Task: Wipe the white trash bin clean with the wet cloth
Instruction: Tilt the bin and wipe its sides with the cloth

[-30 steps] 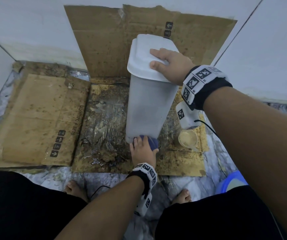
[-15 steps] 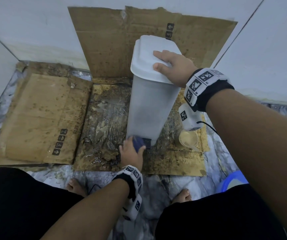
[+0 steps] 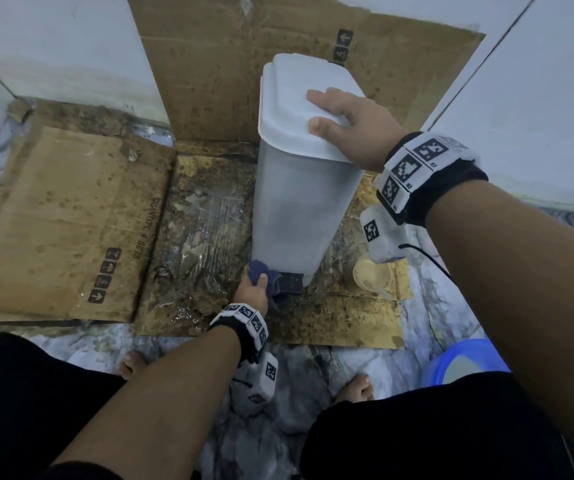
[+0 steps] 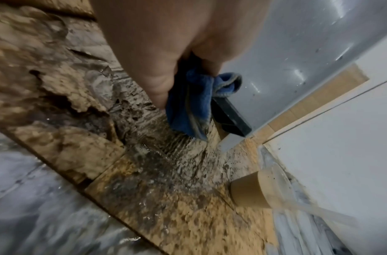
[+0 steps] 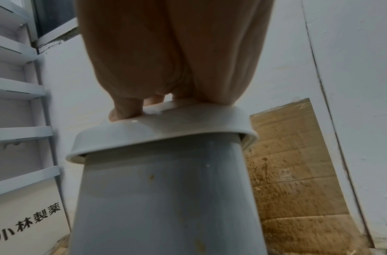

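Both my hands are on the job: my left hand (image 3: 251,292) grips the bunched blue wet cloth (image 3: 261,271) with fingers curled round it, holding it against the bottom left corner of the white trash bin (image 3: 299,216), just beside the black foot pedal (image 3: 291,283). My right hand (image 3: 351,133) lies flat on the lid (image 3: 299,112), fingers straight and spread, thumb at the near edge.

Writing I can read — "QUANTITY: 4 SETS" printed along the flat cardboard sheet (image 3: 60,220) on my left, with four small handling symbols beside it, and more arrow symbols on the upright cardboard (image 3: 209,64) leaning on the wall behind the bin. In the right wrist view a white box (image 5: 24,224) bears the black characters "小林製薬".

One bin, tall and narrow, stands tilted on the soaked, stained cardboard (image 3: 195,251) between my knees and the wall. Its side looks greyish and damp, with water droplets low down in the left wrist view and a few brownish specks near the top in the right wrist view. The lid overhangs the body.

One cloth, one clear plastic cup (image 3: 372,275) of tan liquid to the bin's right, one blue basin (image 3: 465,362) near my right knee — and three cardboard pieces.
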The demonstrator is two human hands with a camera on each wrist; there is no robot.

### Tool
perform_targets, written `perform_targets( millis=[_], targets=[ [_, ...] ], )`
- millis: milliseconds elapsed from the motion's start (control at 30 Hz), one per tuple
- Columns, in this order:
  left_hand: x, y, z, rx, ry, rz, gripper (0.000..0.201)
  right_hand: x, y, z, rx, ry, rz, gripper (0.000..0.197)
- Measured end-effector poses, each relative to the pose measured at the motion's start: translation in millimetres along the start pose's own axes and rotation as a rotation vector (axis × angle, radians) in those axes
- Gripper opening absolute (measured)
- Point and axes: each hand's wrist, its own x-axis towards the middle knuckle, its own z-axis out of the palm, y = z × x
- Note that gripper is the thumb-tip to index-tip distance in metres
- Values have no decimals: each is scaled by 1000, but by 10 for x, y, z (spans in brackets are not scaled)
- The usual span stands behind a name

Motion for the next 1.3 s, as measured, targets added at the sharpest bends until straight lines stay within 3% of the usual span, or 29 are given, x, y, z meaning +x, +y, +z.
perform_targets(
  millis=[133,233,367,467,600,733,833,933,1067,1167,1300],
  targets=[
    [-54,128,-120,188,-62,-103,35,64,8,-20,6,4,-7,50],
    [-140,101,-140,211,-91,-143,33,107,4,-28,7,6,-4,50],
    [-273,101,-203,74,133,-69,35,117,27,-28,8,15,1,50],
    [-336,187,-295,-6,296,99,51,108,18,-16,5,11,4,50],
    [-309,266,-167,-22,243,196,45,82,-7,2,5,6,10,50],
    [-198,192,-119,8,131,30,16,22,-20,-3,-6,3,9,49],
    [-231,168,-168,36,141,-1,18,0,-34,-10,-10,2,9,50],
    [-376,296,-256,12,309,58,41,-7,-56,-24,-21,2,8,50],
    [-629,648,-316,-178,462,228,44,-22,-67,-27,-18,3,4,50],
    [-857,939,-193,-236,448,389,42,-45,-78,-35,-21,-8,5,51],
    [-1067,1272,142,-318,284,578,53,-69,-89,-38,-35,-26,-3,53]
  ],
)
